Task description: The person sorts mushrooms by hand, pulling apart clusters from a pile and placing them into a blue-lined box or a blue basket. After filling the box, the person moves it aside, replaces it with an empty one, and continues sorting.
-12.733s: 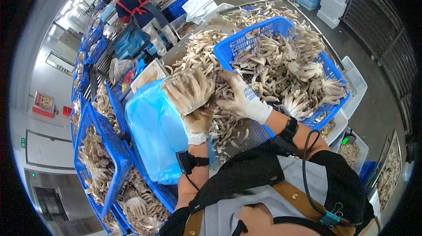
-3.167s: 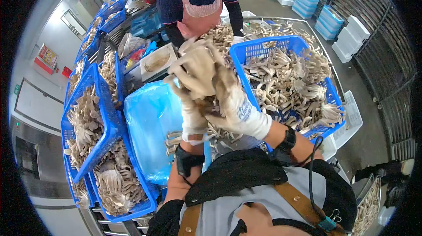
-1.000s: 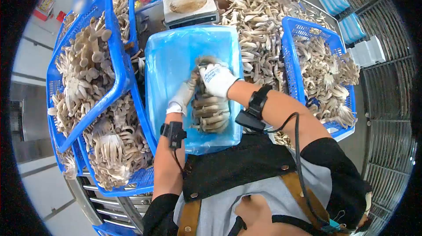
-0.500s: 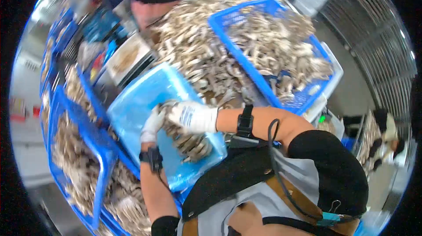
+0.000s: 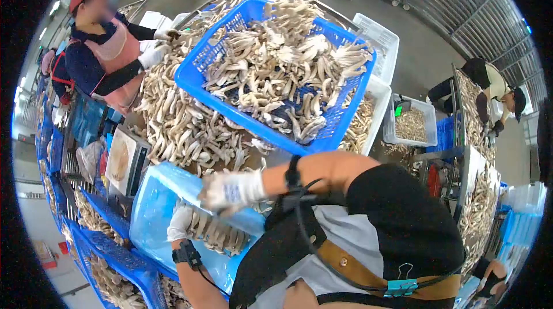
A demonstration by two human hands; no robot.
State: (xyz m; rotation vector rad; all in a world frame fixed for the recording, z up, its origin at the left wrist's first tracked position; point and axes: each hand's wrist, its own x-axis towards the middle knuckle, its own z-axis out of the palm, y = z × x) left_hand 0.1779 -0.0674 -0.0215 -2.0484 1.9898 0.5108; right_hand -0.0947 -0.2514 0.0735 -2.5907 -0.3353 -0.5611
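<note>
A tray lined with light-blue plastic film (image 5: 144,222) lies in front of me, with a row of grey-brown mushrooms (image 5: 216,233) packed in it. My left hand (image 5: 180,222), in a white glove, is closed against the left end of that row. Above the row is my right hand (image 5: 230,191), also white-gloved and smeared by motion; its fingers and anything in them cannot be made out. A flap of the film (image 5: 178,179) stands up behind the hands. Loose mushrooms (image 5: 190,130) are heaped on the table just beyond the tray.
A large blue basket (image 5: 242,119) of mushrooms stands on the heap ahead. A scale (image 5: 124,159) is at the left, above blue crates (image 5: 109,251) of mushrooms. White bins (image 5: 377,107) line the right. A co-worker (image 5: 109,50) stands across the table; another person (image 5: 495,90) bends at the right.
My view has swung, showing more of the room. My right hand has come away from my left hand and is over the mushrooms. The left hand stays at the tray's left.
</note>
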